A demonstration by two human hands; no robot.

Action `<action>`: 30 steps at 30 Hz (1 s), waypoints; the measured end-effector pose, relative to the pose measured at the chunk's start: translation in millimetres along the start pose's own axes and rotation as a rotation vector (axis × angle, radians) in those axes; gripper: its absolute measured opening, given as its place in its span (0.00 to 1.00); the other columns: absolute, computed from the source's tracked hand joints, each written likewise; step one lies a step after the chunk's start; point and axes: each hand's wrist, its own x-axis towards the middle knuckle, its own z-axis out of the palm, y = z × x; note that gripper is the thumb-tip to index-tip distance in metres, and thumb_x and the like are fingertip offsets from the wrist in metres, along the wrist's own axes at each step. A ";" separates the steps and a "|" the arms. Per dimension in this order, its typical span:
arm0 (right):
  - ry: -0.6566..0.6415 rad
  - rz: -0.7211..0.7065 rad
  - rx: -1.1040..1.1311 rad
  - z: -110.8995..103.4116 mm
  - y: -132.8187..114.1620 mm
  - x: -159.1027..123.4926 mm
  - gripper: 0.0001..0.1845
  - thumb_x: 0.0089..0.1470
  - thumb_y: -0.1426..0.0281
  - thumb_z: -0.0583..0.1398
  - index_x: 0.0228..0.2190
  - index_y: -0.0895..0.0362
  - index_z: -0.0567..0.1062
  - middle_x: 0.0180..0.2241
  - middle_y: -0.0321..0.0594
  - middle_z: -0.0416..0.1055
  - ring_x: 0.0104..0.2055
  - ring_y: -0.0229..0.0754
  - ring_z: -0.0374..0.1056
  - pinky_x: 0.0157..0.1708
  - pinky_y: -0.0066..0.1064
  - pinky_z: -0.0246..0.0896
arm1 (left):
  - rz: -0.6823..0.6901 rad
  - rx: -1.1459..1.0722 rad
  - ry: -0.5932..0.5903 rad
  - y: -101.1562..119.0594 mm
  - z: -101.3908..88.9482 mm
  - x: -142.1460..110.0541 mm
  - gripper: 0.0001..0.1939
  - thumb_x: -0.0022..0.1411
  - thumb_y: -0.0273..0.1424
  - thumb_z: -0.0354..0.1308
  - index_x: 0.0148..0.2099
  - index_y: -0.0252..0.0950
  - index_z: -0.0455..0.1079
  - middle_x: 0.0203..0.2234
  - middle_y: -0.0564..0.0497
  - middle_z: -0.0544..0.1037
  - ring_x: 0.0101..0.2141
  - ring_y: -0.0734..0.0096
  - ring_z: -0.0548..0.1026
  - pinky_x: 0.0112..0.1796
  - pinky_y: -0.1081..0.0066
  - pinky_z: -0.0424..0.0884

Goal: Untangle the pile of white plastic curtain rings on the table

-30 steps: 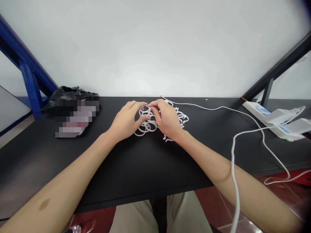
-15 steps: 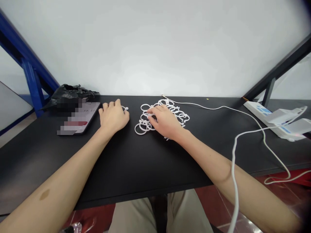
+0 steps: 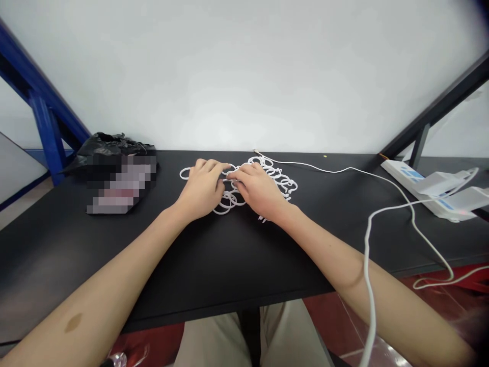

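A loose pile of white plastic rings, each with a small knob, lies on the black table. My right hand rests over the pile's left part, thumb and forefinger closed around a ring there; the fingertips partly hide it. Just left of it, my left hand is open, thumb and forefinger apart, its fingertips reaching the pile's left edge. A single white ring lies beyond my left hand, partly covered by the fingers. Several overlapping rings show below and between the two hands.
At the left are a phone, blurred out, and a crumpled black plastic bag. A white cable hangs across my right forearm. A white power strip with plugged-in chargers sits at the right. A pale wall stands behind the table.
My left hand has moved right, from beside the phone to the pile's left edge. The single ring it was beside now lies uncovered in part. My right hand has barely moved.
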 end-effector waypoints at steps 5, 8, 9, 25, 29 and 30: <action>0.094 -0.036 0.092 2.1 4.9 0.9 0.18 0.62 0.81 0.49 0.43 0.57 0.76 0.43 0.44 0.75 0.42 0.46 0.62 0.46 0.39 0.61 | 0.045 -0.021 0.003 -2.0 0.3 0.3 0.24 0.66 0.28 0.46 0.62 0.32 0.64 0.55 0.42 0.72 0.52 0.53 0.65 0.55 0.53 0.64; 0.109 -0.078 0.144 2.6 7.1 0.4 0.19 0.61 0.83 0.48 0.41 0.55 0.75 0.45 0.41 0.75 0.45 0.45 0.65 0.47 0.40 0.62 | 0.053 -0.042 -0.013 -1.1 0.0 0.3 0.27 0.66 0.29 0.47 0.66 0.31 0.60 0.57 0.41 0.71 0.53 0.54 0.65 0.56 0.52 0.64; 0.108 -0.090 0.152 2.2 7.4 0.2 0.19 0.60 0.83 0.49 0.41 0.55 0.75 0.45 0.41 0.75 0.46 0.45 0.65 0.47 0.40 0.62 | 0.057 -0.052 -0.023 -0.7 0.1 0.1 0.28 0.66 0.30 0.47 0.66 0.30 0.59 0.57 0.41 0.71 0.53 0.54 0.66 0.56 0.53 0.64; 0.363 -0.028 0.366 -1.4 -3.5 2.9 0.15 0.60 0.80 0.51 0.35 0.54 0.76 0.39 0.40 0.76 0.44 0.41 0.71 0.46 0.37 0.68 | 0.042 -0.104 -0.013 8.4 -8.0 -0.8 0.22 0.66 0.38 0.54 0.60 0.38 0.65 0.52 0.46 0.74 0.51 0.56 0.69 0.52 0.55 0.65; 0.415 0.073 0.409 -4.3 -8.4 2.6 0.12 0.62 0.77 0.53 0.43 0.56 0.74 0.43 0.43 0.73 0.42 0.40 0.71 0.43 0.36 0.69 | 0.045 -0.081 0.060 7.6 -8.1 -0.2 0.21 0.67 0.38 0.54 0.59 0.37 0.65 0.48 0.45 0.75 0.49 0.58 0.70 0.50 0.57 0.67; 0.397 0.082 0.417 -4.5 -8.8 2.3 0.12 0.62 0.76 0.54 0.44 0.56 0.74 0.44 0.43 0.73 0.41 0.40 0.71 0.43 0.36 0.69 | 0.047 -0.077 0.072 8.0 -8.5 -0.1 0.21 0.67 0.39 0.54 0.59 0.37 0.65 0.47 0.46 0.75 0.48 0.58 0.70 0.50 0.58 0.67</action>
